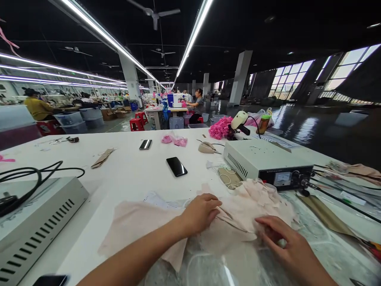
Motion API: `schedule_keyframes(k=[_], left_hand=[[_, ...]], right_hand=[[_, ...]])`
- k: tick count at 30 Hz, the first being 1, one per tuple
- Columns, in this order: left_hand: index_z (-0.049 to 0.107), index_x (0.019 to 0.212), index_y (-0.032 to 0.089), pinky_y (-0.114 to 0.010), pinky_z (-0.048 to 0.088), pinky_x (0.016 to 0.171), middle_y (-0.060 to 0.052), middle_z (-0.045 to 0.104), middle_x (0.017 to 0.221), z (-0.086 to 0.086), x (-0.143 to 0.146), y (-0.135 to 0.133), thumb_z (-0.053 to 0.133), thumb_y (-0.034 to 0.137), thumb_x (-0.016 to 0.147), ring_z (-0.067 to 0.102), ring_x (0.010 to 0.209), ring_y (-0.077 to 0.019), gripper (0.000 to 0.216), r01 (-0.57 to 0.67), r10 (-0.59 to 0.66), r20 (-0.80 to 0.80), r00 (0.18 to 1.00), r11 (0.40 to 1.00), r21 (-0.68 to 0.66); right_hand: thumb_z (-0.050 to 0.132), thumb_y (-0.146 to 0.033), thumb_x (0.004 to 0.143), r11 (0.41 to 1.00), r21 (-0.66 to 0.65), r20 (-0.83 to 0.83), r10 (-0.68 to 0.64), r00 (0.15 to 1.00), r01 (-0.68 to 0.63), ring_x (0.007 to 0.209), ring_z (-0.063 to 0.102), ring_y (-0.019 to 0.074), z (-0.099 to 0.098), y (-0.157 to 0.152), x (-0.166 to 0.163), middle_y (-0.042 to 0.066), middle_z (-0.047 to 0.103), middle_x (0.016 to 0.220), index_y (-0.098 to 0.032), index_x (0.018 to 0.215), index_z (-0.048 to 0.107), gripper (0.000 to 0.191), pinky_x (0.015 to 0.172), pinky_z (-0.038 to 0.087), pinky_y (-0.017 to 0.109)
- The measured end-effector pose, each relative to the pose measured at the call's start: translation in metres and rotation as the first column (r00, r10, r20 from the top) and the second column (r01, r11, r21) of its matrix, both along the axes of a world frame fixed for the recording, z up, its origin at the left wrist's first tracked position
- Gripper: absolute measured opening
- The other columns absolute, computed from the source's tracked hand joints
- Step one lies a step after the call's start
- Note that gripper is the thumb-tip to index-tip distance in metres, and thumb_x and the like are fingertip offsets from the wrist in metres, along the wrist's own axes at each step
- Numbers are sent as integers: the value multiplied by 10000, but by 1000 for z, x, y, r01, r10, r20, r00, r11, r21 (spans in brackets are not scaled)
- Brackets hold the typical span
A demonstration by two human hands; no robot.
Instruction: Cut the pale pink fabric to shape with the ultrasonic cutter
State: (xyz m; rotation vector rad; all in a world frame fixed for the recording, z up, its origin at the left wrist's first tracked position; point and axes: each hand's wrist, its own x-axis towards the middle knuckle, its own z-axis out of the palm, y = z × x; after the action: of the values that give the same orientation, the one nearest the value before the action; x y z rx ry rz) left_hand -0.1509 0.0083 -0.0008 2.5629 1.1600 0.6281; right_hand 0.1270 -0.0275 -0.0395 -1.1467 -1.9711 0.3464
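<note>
A pale pink piece of fabric lies spread on the white table in front of me. My left hand rests on its middle with the fingers curled, pinching a fold of the cloth. My right hand lies on the fabric's right part, fingers bent and pressing the cloth down near a crumpled heap. Clear plastic film covers the table under and in front of the fabric.
A grey control box with a dial stands behind the fabric at right, cables trailing right. Another grey box with black cables sits at left. Two phones, pink trim and a hand tool lie farther back. People work at distant tables.
</note>
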Motion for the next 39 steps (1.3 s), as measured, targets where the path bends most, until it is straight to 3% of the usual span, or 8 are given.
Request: schedule_keyframes(k=[5, 12, 21, 26, 30, 34, 36, 39], left_hand=[[611, 1067, 147, -351, 522, 845, -62, 624, 1057, -7, 24, 36, 566, 268, 930, 616, 944, -170, 188, 115, -130, -104, 986, 983, -140], [553, 1166, 149, -380, 522, 842, -82, 572, 1158, 5, 20, 43, 538, 320, 946, 599, 983, -189, 279, 123, -167, -193, 967, 967, -222], [582, 1104, 155, -338, 526, 805, -69, 598, 1096, 35, 26, 37, 520, 317, 954, 607, 914, -162, 229, 170, -190, -263, 946, 981, -98], [636, 916, 172, -220, 473, 730, -29, 637, 875, 55, 33, 30, 460, 128, 931, 606, 787, -127, 182, 171, -153, -289, 945, 985, 39], [605, 946, 178, -209, 453, 664, -28, 603, 887, 67, 43, 17, 450, 138, 931, 606, 747, -129, 162, 193, -136, -340, 930, 971, 140], [570, 909, 193, -214, 411, 546, -9, 573, 838, 70, 44, -15, 475, 136, 901, 575, 634, -124, 111, 262, -162, -432, 887, 947, 184], [548, 881, 188, -228, 378, 488, -6, 569, 825, 63, 41, -38, 531, 121, 842, 549, 577, -120, 80, 294, -181, -474, 862, 940, 175], [520, 898, 186, -259, 334, 421, -2, 561, 805, 37, 36, -74, 587, 222, 846, 508, 514, -118, 93, 393, -260, -557, 789, 910, 132]], right_hand=[[500, -544, 960, 1000, 30, 22, 5, 1000, -6, 732, 590, 180, -13, 4, 2, 90, 568, 1043, -202, 981, 662, 378, 604, 538, 238], [468, -517, 983, 999, 39, 1, 24, 1000, -24, 800, 605, 191, -18, 3, 8, 88, 574, 1042, -205, 970, 668, 370, 627, 538, 223], [445, -484, 994, 995, 92, 41, 42, 998, -45, 777, 613, 196, -13, 6, 6, 89, 587, 1019, -201, 939, 675, 369, 606, 546, 237], [492, -432, 941, 987, 159, 98, -14, 995, -2, 836, 600, 222, 0, 6, -8, 84, 579, 1029, -194, 1019, 639, 290, 678, 550, 298], [469, -309, 886, 972, 232, 152, -62, 986, 26, 907, 571, 246, 5, 17, -25, 84, 565, 1010, -186, 1070, 601, 257, 734, 530, 347], [382, -141, 768, 947, 319, 176, -102, 979, 41, 881, 566, 254, 3, 27, -18, 94, 556, 975, -163, 1048, 594, 352, 706, 521, 364], [375, -122, 726, 938, 346, 189, -85, 978, 15, 893, 568, 250, 1, 19, -5, 99, 550, 999, -162, 1045, 600, 392, 705, 523, 349], [381, -114, 725, 943, 323, 234, 8, 972, -86, 878, 579, 208, -6, -11, 15, 73, 546, 1024, -197, 1054, 613, 411, 696, 526, 280]])
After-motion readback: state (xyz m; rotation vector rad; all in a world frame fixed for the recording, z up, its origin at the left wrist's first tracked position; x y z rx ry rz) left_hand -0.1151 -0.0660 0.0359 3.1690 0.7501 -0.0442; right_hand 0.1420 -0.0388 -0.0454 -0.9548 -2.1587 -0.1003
